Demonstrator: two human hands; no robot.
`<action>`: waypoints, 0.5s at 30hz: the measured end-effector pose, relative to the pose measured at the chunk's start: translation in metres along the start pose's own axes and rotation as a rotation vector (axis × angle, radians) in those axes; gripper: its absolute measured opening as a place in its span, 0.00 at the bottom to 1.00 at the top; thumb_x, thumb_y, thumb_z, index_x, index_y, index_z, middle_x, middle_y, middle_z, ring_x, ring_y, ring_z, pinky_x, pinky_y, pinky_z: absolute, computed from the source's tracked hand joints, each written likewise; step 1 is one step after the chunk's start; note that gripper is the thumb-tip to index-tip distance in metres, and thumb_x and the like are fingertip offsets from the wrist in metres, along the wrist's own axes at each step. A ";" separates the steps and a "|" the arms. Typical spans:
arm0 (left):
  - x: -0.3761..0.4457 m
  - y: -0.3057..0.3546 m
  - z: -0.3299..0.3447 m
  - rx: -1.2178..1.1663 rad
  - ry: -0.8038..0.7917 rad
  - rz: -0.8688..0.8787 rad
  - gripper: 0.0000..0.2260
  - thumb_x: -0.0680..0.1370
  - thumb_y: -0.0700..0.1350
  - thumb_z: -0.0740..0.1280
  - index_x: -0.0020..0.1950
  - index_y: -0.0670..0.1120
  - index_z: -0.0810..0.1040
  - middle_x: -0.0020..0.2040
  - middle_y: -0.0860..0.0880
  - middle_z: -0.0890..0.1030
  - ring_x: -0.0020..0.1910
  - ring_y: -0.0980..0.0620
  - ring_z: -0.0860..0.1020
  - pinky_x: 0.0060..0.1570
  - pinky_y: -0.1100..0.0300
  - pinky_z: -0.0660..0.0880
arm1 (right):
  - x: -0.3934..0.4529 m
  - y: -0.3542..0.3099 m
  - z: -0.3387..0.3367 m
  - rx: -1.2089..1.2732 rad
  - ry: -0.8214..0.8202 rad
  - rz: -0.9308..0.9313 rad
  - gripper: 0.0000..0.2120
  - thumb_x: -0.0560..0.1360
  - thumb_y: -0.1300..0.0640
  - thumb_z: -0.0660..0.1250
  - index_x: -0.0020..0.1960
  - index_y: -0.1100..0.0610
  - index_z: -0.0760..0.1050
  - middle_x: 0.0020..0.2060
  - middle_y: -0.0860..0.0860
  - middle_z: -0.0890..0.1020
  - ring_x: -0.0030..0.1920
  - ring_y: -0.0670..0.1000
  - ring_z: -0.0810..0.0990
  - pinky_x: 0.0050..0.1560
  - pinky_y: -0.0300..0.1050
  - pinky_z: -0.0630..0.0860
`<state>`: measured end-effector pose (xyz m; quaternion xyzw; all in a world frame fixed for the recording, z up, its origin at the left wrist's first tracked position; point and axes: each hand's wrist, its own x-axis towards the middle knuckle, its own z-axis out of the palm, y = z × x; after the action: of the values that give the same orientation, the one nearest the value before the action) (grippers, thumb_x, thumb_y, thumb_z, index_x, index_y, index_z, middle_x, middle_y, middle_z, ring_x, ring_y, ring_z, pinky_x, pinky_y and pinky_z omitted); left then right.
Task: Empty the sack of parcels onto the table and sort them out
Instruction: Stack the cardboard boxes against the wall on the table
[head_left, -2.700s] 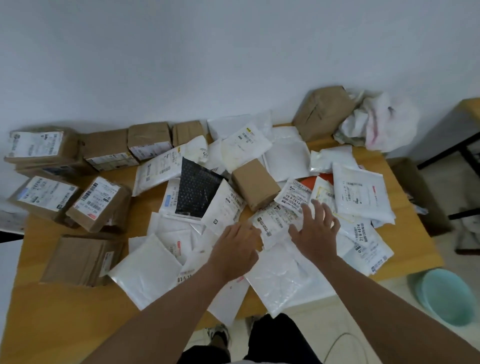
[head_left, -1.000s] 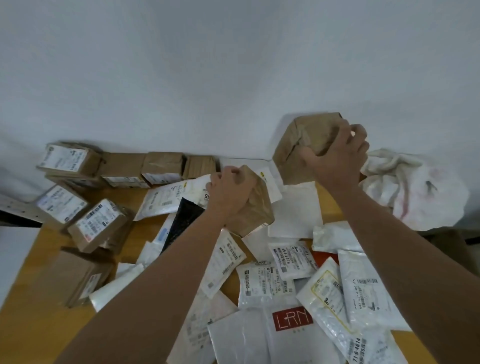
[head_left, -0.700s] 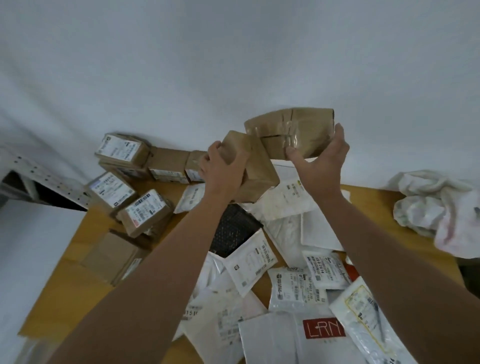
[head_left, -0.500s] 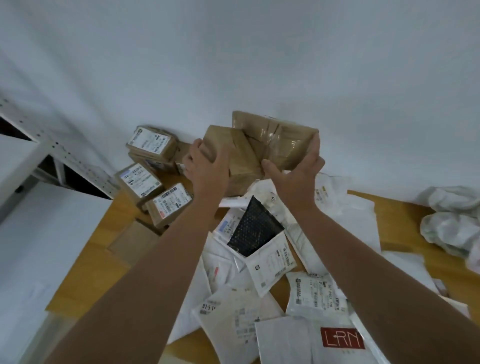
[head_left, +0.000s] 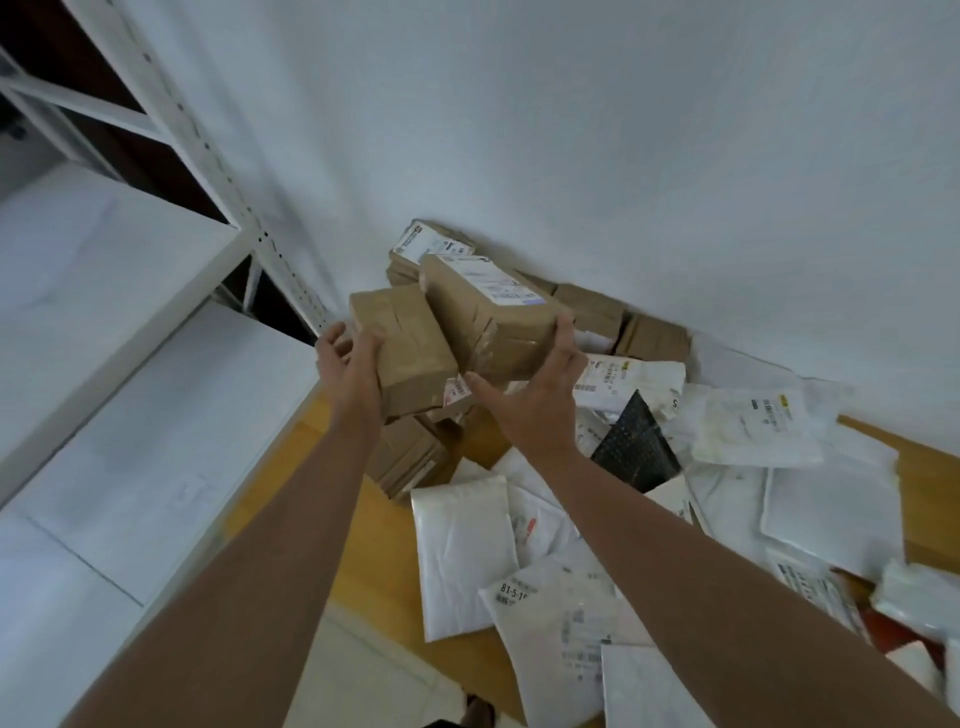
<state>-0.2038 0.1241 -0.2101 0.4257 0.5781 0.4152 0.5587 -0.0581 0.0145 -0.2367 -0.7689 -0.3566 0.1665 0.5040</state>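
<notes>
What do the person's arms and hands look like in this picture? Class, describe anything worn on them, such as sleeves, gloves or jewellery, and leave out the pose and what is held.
Both forearms are bare up to the bottom edge of the picture: no sleeves show. The left hand and the right hand wear no gloves. No watch, bracelet or ring is visible on either wrist or on the fingers in view.

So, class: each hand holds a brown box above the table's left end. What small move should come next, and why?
Probably lower both boxes, the left hand's box and the right hand's box, onto the stacked brown boxes below: cardboard is gathered there, while white mailers cover the rest.
</notes>
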 end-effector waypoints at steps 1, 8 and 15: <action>0.006 0.000 -0.003 -0.007 0.036 0.000 0.23 0.76 0.51 0.65 0.70 0.49 0.65 0.63 0.45 0.72 0.59 0.48 0.75 0.49 0.56 0.77 | 0.004 -0.004 0.008 -0.006 -0.008 -0.035 0.58 0.63 0.41 0.80 0.79 0.54 0.46 0.69 0.60 0.58 0.65 0.59 0.68 0.57 0.56 0.76; 0.037 -0.023 0.005 0.216 -0.067 -0.126 0.23 0.78 0.55 0.58 0.73 0.55 0.63 0.60 0.51 0.72 0.56 0.50 0.74 0.53 0.51 0.77 | 0.019 0.026 0.045 -0.191 -0.208 -0.147 0.51 0.66 0.35 0.73 0.76 0.51 0.48 0.68 0.60 0.61 0.63 0.61 0.69 0.56 0.59 0.78; 0.042 -0.048 0.000 0.372 -0.050 -0.140 0.26 0.77 0.57 0.61 0.73 0.52 0.64 0.64 0.50 0.72 0.58 0.48 0.74 0.56 0.48 0.76 | 0.009 0.047 0.043 -0.287 -0.226 -0.171 0.41 0.73 0.34 0.62 0.77 0.49 0.48 0.73 0.60 0.58 0.70 0.60 0.65 0.61 0.63 0.75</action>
<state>-0.2058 0.1499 -0.2687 0.4905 0.6590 0.2509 0.5121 -0.0599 0.0379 -0.2963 -0.7761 -0.4950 0.1558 0.3582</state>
